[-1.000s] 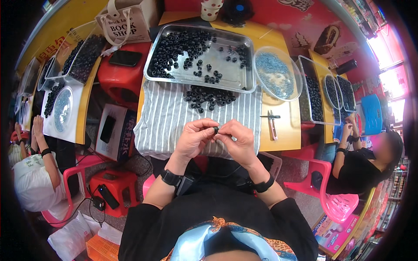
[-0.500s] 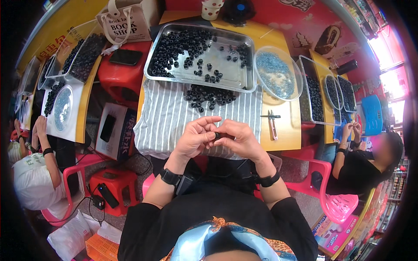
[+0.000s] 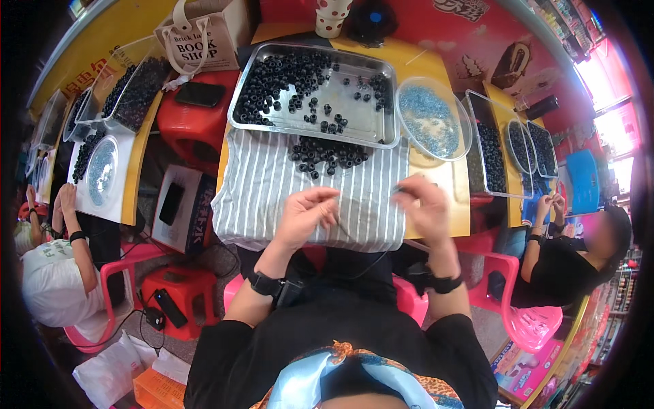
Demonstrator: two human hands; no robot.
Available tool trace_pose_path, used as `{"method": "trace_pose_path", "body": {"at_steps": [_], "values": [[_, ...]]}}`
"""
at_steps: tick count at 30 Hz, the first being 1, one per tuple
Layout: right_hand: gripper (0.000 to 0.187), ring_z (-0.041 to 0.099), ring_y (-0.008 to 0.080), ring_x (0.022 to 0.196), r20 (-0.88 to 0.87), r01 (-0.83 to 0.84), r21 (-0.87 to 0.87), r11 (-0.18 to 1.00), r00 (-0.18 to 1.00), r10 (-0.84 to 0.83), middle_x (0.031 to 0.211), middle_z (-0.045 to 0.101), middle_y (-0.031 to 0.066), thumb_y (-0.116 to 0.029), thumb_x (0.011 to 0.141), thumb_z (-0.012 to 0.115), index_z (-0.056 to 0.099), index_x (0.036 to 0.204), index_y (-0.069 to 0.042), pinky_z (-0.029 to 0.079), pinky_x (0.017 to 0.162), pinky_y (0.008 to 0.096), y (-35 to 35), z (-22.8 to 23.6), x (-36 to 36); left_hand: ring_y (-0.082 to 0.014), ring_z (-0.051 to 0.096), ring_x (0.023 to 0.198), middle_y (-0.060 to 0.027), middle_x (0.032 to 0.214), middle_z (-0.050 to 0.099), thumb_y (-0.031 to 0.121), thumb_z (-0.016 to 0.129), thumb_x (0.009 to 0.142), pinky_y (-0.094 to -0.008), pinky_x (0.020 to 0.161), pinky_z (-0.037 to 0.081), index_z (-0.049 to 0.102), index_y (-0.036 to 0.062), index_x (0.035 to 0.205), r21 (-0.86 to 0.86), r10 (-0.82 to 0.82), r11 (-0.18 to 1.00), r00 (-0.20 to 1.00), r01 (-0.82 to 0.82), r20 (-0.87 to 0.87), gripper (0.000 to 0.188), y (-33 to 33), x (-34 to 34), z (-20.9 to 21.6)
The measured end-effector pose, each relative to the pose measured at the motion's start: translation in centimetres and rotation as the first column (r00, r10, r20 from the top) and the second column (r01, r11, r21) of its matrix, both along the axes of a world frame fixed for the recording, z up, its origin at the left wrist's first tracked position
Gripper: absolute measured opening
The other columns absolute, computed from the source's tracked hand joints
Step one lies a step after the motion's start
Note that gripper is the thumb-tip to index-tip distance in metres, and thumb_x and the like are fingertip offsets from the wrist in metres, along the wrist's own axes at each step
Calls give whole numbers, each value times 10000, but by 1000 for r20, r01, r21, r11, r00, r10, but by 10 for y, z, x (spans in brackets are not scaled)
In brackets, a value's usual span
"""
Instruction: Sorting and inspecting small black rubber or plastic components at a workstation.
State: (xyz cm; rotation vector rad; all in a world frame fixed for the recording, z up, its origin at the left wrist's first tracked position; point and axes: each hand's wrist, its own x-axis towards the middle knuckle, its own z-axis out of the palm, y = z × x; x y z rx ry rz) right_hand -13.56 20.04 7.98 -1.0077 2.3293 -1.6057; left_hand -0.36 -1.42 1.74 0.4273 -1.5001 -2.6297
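- black beads (image 3: 330,158) lie piled at the middle of the frame, on a grey striped cloth (image 3: 255,184); more fill the left part of a metal tray (image 3: 366,124) just above.
- left hand (image 3: 306,217), over the cloth's lower part: fingers curled, thumb near them; whether it pinches anything, i cannot tell.
- right hand (image 3: 428,208), blurred, over the cloth's right edge: fingers bent, a small dark spot at the tips; i cannot tell whether they grip it.
- the hands are apart, a thin dark strand (image 3: 344,228) beside the left one.
- a clear round dish (image 3: 464,126) of pale blue bits stands right of the tray, on the yellow surface (image 3: 460,211).
- upper left: a phone (image 3: 201,94) on a red stool (image 3: 178,129).
- other people sit at the left and right edges.
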Motion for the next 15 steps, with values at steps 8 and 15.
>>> {"method": "trace_pose_path", "body": {"at_steps": [8, 15], "values": [[195, 550, 125, 665, -449, 610, 133, 781, 739, -502, 777, 602, 61, -42, 795, 692, 644, 973, 21, 462, 618, 263, 95, 32, -123, -257, 584, 672, -136, 814, 570, 14, 652, 785, -363, 606, 461, 633, -4, 1012, -868, 242, 424, 956, -258, -166, 228, -19, -17, 11], [201, 602, 238, 731, -111, -13, 164, 986, 993, 31, 851, 597, 128, -50, 783, 682, 652, 978, -11, 495, 657, 322, -20, -11, -34, -371, 586, 761, -170, 917, 550, 41, 651, 780, -441, 649, 465, 602, 32, 996, -966, 229, 192, 965, -176, -131, 221, -10, -17, 14]]}}
